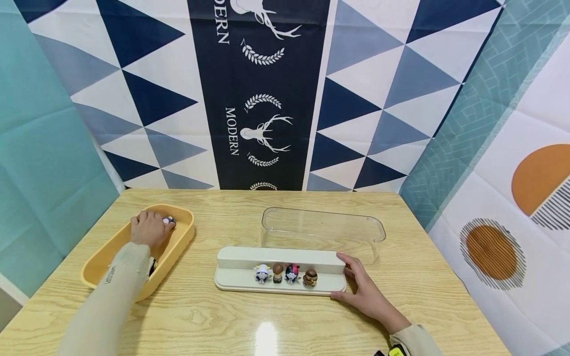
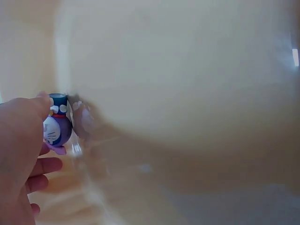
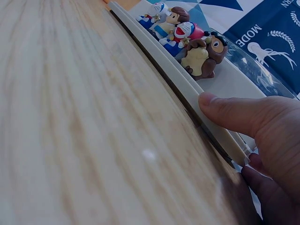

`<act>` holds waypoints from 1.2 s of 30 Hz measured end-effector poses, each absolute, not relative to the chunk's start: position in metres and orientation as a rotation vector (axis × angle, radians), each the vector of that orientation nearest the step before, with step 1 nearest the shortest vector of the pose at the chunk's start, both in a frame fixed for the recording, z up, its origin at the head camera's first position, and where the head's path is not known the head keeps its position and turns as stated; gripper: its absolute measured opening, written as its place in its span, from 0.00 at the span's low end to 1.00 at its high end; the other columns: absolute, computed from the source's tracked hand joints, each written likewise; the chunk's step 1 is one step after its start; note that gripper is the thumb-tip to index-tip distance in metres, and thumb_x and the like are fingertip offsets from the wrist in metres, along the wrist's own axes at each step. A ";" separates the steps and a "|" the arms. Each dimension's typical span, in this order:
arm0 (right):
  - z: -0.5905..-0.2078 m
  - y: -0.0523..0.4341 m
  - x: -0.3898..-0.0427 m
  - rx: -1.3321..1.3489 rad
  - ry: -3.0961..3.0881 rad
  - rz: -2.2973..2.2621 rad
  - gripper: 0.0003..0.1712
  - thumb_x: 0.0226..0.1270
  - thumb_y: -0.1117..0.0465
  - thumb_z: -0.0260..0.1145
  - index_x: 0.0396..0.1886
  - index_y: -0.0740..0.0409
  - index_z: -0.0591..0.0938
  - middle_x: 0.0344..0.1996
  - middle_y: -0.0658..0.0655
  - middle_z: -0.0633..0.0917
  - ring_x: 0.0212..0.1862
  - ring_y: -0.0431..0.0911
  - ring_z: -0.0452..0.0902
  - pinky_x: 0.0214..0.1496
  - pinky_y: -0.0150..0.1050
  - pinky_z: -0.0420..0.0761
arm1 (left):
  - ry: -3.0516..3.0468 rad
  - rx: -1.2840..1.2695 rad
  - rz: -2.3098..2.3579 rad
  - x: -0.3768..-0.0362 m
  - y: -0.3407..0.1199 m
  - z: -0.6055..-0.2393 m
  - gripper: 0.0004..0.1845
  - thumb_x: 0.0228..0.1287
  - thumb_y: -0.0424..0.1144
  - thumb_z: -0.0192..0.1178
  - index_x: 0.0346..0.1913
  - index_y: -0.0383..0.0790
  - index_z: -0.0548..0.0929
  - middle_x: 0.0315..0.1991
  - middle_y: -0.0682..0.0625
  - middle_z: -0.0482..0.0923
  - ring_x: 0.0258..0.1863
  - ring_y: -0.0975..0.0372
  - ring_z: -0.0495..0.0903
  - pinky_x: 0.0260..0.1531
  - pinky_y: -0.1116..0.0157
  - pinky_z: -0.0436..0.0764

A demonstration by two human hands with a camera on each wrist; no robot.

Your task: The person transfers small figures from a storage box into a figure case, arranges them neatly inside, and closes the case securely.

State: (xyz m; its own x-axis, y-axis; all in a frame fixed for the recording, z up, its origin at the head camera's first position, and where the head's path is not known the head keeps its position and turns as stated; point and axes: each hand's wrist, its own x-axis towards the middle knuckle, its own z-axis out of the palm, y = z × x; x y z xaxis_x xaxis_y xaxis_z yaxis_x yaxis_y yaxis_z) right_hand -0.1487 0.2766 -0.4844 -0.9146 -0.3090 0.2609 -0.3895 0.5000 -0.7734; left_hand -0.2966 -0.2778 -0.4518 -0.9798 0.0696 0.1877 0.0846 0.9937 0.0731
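At the left of a wood-grain table (image 1: pixel 200 321), a person's left hand (image 1: pixel 149 228) pinches a blue-and-purple Doraemon-style figurine (image 2: pixel 60 129) inside a yellow bin (image 1: pixel 178 254), as the right hand (image 1: pixel 362 294) grips the right end of a white stepped display base (image 1: pixel 276 254) bearing four figurines (image 1: pixel 291 273). The pinched toy looks light, stiff and smooth, perhaps slippery; its body, rather than the small pink piece at its head, seems the surest hold.

Pale beige sleeves (image 1: pixel 104 291), dark lettering (image 1: pixel 109 275) on the left, black-and-yellow wrist device (image 1: pixel 396 351)
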 end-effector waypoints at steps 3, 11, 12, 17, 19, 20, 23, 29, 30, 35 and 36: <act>-0.483 0.276 -0.149 0.614 -2.647 1.399 0.53 0.55 0.61 0.79 0.76 0.53 0.59 0.67 0.61 0.65 0.66 0.60 0.69 0.68 0.47 0.68 | -2.963 -0.106 -0.172 -0.298 -0.278 -0.452 0.28 0.76 0.47 0.51 0.48 0.16 0.70 0.49 0.22 0.70 0.53 0.33 0.64 0.51 0.37 0.62; -0.483 0.276 -0.149 0.604 -2.649 1.395 0.53 0.54 0.62 0.79 0.76 0.53 0.59 0.67 0.61 0.65 0.66 0.60 0.68 0.68 0.48 0.68 | -2.987 -0.092 -0.294 -0.301 -0.281 -0.452 0.25 0.76 0.46 0.50 0.47 0.19 0.70 0.47 0.23 0.73 0.52 0.33 0.64 0.51 0.36 0.60; -0.484 0.276 -0.149 0.605 -2.649 1.393 0.53 0.54 0.62 0.79 0.76 0.53 0.59 0.67 0.61 0.65 0.66 0.60 0.69 0.68 0.49 0.68 | -2.991 -0.090 -0.307 -0.302 -0.282 -0.452 0.25 0.76 0.46 0.50 0.47 0.19 0.70 0.47 0.23 0.73 0.52 0.33 0.64 0.51 0.36 0.59; -0.484 0.276 -0.149 0.604 -2.650 1.387 0.53 0.55 0.62 0.79 0.76 0.52 0.59 0.67 0.61 0.65 0.66 0.61 0.69 0.68 0.52 0.67 | -2.989 -0.071 -0.378 -0.304 -0.282 -0.449 0.27 0.73 0.48 0.56 0.49 0.20 0.70 0.47 0.24 0.73 0.51 0.32 0.65 0.51 0.36 0.60; -0.484 0.276 -0.149 0.600 -2.652 1.386 0.53 0.55 0.61 0.79 0.76 0.52 0.59 0.67 0.61 0.65 0.66 0.60 0.69 0.68 0.52 0.67 | -2.954 -0.074 -0.427 -0.305 -0.282 -0.447 0.26 0.69 0.48 0.61 0.48 0.22 0.73 0.44 0.26 0.76 0.48 0.33 0.69 0.50 0.37 0.65; -0.484 0.276 -0.149 0.599 -2.652 1.385 0.53 0.55 0.61 0.79 0.76 0.52 0.59 0.67 0.61 0.65 0.66 0.60 0.69 0.68 0.52 0.67 | -2.927 -0.080 -0.464 -0.306 -0.282 -0.446 0.26 0.66 0.47 0.63 0.48 0.22 0.75 0.43 0.28 0.78 0.47 0.34 0.72 0.49 0.38 0.67; -0.483 0.276 -0.148 0.598 -2.653 1.384 0.53 0.55 0.61 0.79 0.76 0.52 0.59 0.67 0.61 0.65 0.66 0.60 0.68 0.68 0.51 0.67 | -2.853 -0.108 -0.600 -0.305 -0.281 -0.443 0.20 0.62 0.42 0.68 0.45 0.26 0.81 0.37 0.34 0.81 0.39 0.40 0.77 0.43 0.43 0.74; -0.483 0.275 -0.148 0.598 -2.655 1.402 0.53 0.55 0.61 0.79 0.76 0.53 0.59 0.67 0.61 0.65 0.66 0.60 0.68 0.68 0.52 0.67 | -2.797 -0.114 -0.809 -0.302 -0.280 -0.441 0.14 0.60 0.38 0.71 0.41 0.29 0.85 0.34 0.37 0.83 0.35 0.46 0.77 0.37 0.50 0.76; -0.483 0.275 -0.148 0.598 -2.653 1.407 0.53 0.55 0.62 0.79 0.76 0.53 0.59 0.67 0.61 0.65 0.66 0.60 0.68 0.68 0.52 0.67 | -2.789 -0.102 -0.852 -0.303 -0.280 -0.442 0.14 0.59 0.38 0.71 0.41 0.28 0.86 0.34 0.37 0.83 0.35 0.47 0.77 0.36 0.51 0.76; -0.483 0.275 -0.148 0.599 -2.649 1.406 0.53 0.54 0.62 0.79 0.76 0.53 0.59 0.67 0.62 0.65 0.66 0.60 0.68 0.67 0.53 0.67 | -2.739 -0.010 -1.083 -0.303 -0.284 -0.442 0.17 0.56 0.37 0.74 0.42 0.26 0.86 0.33 0.40 0.83 0.34 0.52 0.77 0.33 0.62 0.77; -0.483 0.275 -0.148 0.597 -2.649 1.407 0.53 0.54 0.61 0.79 0.76 0.53 0.59 0.67 0.62 0.65 0.66 0.60 0.68 0.67 0.53 0.67 | -2.725 0.006 -1.118 -0.303 -0.285 -0.442 0.18 0.55 0.37 0.75 0.42 0.26 0.85 0.33 0.41 0.83 0.34 0.53 0.77 0.32 0.64 0.77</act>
